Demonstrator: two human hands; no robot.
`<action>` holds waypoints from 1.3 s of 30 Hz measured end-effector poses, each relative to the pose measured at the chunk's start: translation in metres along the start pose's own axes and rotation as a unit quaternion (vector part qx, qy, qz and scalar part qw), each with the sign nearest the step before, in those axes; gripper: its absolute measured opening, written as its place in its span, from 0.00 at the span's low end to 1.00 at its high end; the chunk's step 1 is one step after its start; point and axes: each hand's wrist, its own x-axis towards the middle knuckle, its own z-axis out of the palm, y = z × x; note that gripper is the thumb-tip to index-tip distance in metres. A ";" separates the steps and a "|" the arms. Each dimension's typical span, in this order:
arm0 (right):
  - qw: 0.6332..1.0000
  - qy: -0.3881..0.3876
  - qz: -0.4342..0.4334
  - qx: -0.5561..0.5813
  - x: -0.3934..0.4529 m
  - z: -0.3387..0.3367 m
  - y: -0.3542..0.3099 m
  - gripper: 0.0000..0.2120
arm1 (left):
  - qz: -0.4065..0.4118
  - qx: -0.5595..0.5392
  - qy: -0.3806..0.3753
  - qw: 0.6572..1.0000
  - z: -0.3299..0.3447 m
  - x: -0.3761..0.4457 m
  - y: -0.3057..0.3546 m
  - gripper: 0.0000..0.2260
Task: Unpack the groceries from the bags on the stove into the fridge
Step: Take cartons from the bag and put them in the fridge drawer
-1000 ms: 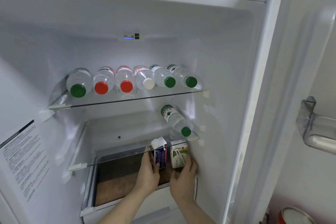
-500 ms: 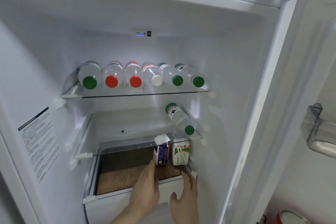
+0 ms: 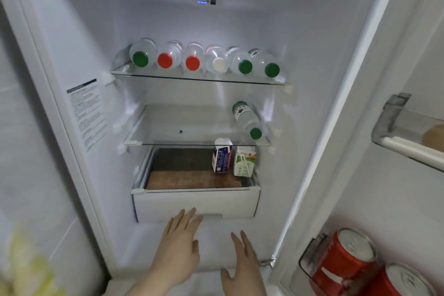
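Note:
The fridge stands open in front of me. Two small cartons stand side by side at the right of the lowest shelf: a blue one (image 3: 221, 157) and a green and white one (image 3: 244, 162). My left hand (image 3: 179, 246) is below them in front of the white drawer (image 3: 197, 202), fingers straight and holding nothing. My right hand (image 3: 242, 264) is lower and to the right, fingers also straight and empty. Several water bottles (image 3: 204, 59) lie in a row on the top glass shelf. One more bottle (image 3: 247, 119) lies at the right of the middle shelf (image 3: 168, 143).
The open fridge door is on the right, with red cans (image 3: 346, 257) in its lower rack and a clear door bin (image 3: 408, 127) higher up. A yellow blur (image 3: 31, 269) shows at the bottom left. A label sticker (image 3: 87, 113) is on the fridge's left inner wall.
Both hands let go of the two cartons and drew back and down out of the fridge. The cartons stay on the lowest shelf. The view pulled back and lower.

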 end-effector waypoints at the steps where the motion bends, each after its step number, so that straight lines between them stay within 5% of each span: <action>1: 1.000 -0.015 -0.004 0.009 -0.009 0.000 0.003 0.42 | -0.016 0.004 -0.009 1.000 0.001 -0.020 0.000 0.29; 10: 0.987 -0.124 -0.098 -0.001 -0.084 -0.014 0.012 0.39 | -0.126 -0.017 -0.036 0.991 0.024 -0.177 -0.007 0.34; 27: 0.914 -0.278 -0.294 -0.033 -0.216 -0.017 -0.039 0.36 | -0.305 -0.037 0.124 0.944 -0.008 -0.421 0.064 0.31; 39: 0.800 -0.411 -0.436 -0.036 -0.378 0.033 -0.060 0.32 | -0.446 -0.034 0.180 0.876 0.017 -0.642 0.139 0.29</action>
